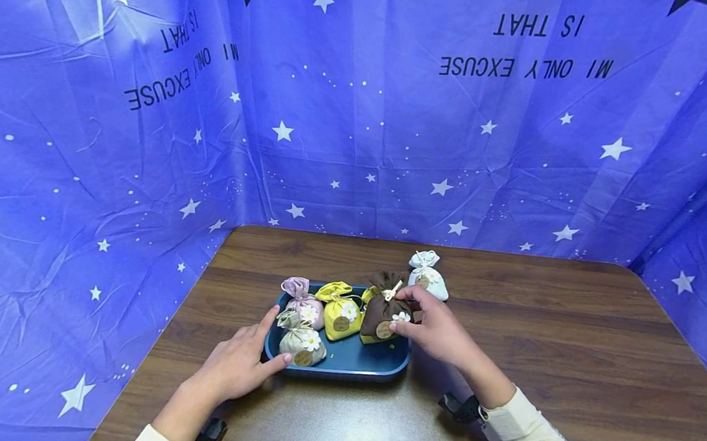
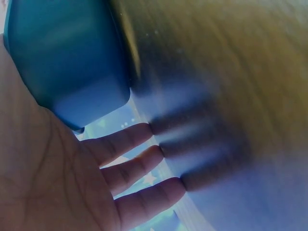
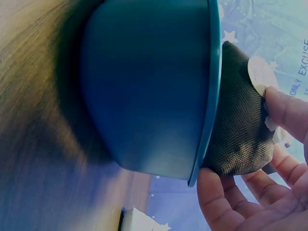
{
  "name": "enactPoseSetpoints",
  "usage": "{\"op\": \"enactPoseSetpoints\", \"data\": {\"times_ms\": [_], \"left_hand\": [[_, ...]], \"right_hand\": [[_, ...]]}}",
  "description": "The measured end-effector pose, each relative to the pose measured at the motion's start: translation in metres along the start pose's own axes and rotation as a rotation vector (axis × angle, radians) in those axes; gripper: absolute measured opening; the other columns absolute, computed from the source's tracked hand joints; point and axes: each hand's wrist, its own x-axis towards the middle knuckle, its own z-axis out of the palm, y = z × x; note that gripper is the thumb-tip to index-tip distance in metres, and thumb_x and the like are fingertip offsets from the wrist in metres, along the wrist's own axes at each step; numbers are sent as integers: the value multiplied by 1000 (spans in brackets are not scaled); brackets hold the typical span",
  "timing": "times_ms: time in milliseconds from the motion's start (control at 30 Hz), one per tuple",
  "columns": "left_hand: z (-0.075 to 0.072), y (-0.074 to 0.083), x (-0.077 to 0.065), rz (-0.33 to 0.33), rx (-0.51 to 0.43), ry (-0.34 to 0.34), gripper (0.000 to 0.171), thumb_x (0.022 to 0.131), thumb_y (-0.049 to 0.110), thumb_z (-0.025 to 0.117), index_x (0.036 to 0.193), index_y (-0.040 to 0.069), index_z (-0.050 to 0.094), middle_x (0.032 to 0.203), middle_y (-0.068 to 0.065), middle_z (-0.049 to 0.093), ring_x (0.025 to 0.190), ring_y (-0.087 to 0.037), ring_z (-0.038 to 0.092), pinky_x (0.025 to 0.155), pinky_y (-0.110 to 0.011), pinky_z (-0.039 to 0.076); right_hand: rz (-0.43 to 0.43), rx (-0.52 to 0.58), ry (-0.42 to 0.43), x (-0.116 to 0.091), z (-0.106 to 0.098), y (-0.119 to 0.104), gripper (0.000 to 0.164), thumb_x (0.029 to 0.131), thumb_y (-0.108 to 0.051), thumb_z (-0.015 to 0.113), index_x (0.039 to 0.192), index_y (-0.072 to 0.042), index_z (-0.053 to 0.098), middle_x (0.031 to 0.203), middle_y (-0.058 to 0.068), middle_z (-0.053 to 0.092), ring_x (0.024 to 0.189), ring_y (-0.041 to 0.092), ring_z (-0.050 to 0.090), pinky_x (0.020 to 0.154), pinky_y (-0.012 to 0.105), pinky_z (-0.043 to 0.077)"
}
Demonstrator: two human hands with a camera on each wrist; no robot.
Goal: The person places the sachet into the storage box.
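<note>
In the head view, a blue tray [image 1: 345, 372] holds several small drawstring pouches. My right hand [image 1: 439, 328] grips a dark brown pouch [image 1: 376, 315] with a white flower and round tag, at the tray's right end. The right wrist view shows the thumb at the tag and the brown pouch [image 3: 240, 115] just above the tray's rim. My left hand [image 1: 237, 362] lies along the tray's left side, fingers extended, with fingertips at the table in the left wrist view. Closest to its thumb is a grey-green pouch [image 1: 296, 346] in the tray.
Also in the tray are a pink pouch [image 1: 313, 307] and a yellow pouch [image 1: 341, 315]; more yellow fabric shows around the brown pouch. A white pouch [image 1: 430, 285] stands on the wooden table [image 1: 548, 324] beyond my right hand. Blue star-patterned cloth [image 1: 402, 111] hangs behind the table.
</note>
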Motion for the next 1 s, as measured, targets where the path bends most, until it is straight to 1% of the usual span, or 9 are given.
{"op": "enactPoseSetpoints", "data": {"times_ms": [200,300,367,467,533,667,767,900,1000], "left_hand": [[-1,0,0,-1,-3,-2,93,91,71,48,160,16,17,141,-23,52,130,-39,48,94,-60,43],[0,0,0,-3,-5,-1,93,91,71,48,160,16,18,141,-23,52,130,-40,48,94,-60,43],[0,0,0,-6,-3,-3,93,91,71,48,160,16,17,141,-23,52,130,-40,47,94,-60,43],[1,0,0,-8,-5,-5,93,91,71,48,160,17,17,142,-23,51,131,-40,47,95,-61,43],[1,0,0,-9,-7,-6,94,91,72,48,160,17,16,143,-23,51,131,-39,47,95,-61,42],[1,-1,0,-5,-8,-1,94,91,72,48,160,17,17,142,-22,51,131,-39,47,95,-61,43],[1,-1,0,-2,-3,3,93,91,71,49,160,17,17,142,-23,51,130,-39,48,94,-61,43],[0,0,1,6,0,9,93,91,71,48,160,16,18,141,-23,52,130,-39,48,93,-60,44],[0,0,1,10,-1,13,93,91,71,49,160,16,18,141,-22,52,130,-39,48,93,-60,44]], "right_hand": [[-9,19,-26,1,2,-6,38,81,-9,82,112,-9,61,102,3,65,93,20,61,79,39,50],[-2,23,-48,1,3,-9,37,81,-10,82,112,-11,60,101,2,64,89,19,61,74,35,51],[-7,1,-57,2,3,-11,37,81,-12,82,111,-13,60,100,0,64,87,17,59,72,33,49],[-36,-41,-66,3,4,-13,37,80,-14,83,110,-14,61,100,-2,63,88,16,57,76,35,47],[-58,-69,-74,5,5,-14,37,80,-15,83,110,-14,61,102,-3,64,93,16,57,82,38,46],[-62,-95,-106,8,6,-17,38,80,-15,83,111,-14,61,108,-3,64,101,17,58,90,42,46],[-61,-130,-132,11,7,-17,38,80,-16,83,111,-15,60,108,-3,64,101,16,58,90,41,46],[-71,-177,-174,15,8,-19,38,80,-18,82,110,-16,59,107,-3,63,97,16,58,86,39,46],[-68,-191,-204,17,10,-22,38,81,-20,82,111,-18,58,108,-3,62,94,15,57,83,36,46]]}}
